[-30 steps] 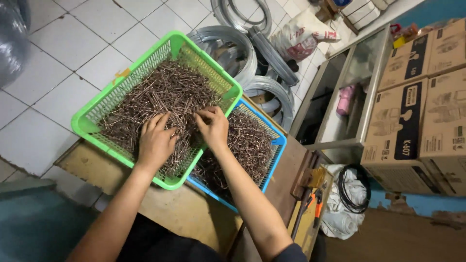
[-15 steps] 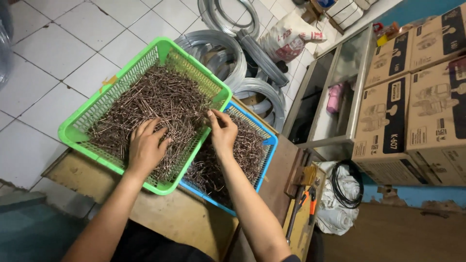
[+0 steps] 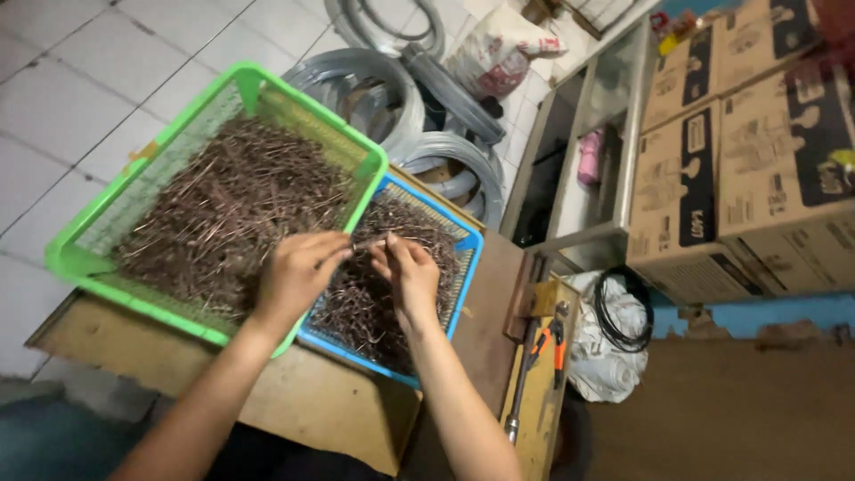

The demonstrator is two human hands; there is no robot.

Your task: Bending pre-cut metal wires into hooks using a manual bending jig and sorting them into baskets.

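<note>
Beyond the blue plastic mesh basket [image 3: 463, 258]: coiled grey steel wire [image 3: 374, 80], cardboard boxes [image 3: 739, 151]. Overlapping its left rim: green plastic mesh basket [image 3: 80, 258] heaped with rusty brown nails [image 3: 232, 214]. More nails inside the blue one. Beneath both, wooden counter [image 3: 294, 410], bare near edge. Over the blue basket, left hand [image 3: 298, 276] and right hand [image 3: 410, 276], grip pinched on a thin nail bundle [image 3: 367, 242].

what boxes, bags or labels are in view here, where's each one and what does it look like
Cardboard cartons: stacked at far right, brown with dark printed panels.
Sack: top centre on the floor beside the wire coils, white with red print, bulging.
White plastic bag: on the floor below the cartons, crumpled, a black cable coil on it.
</note>
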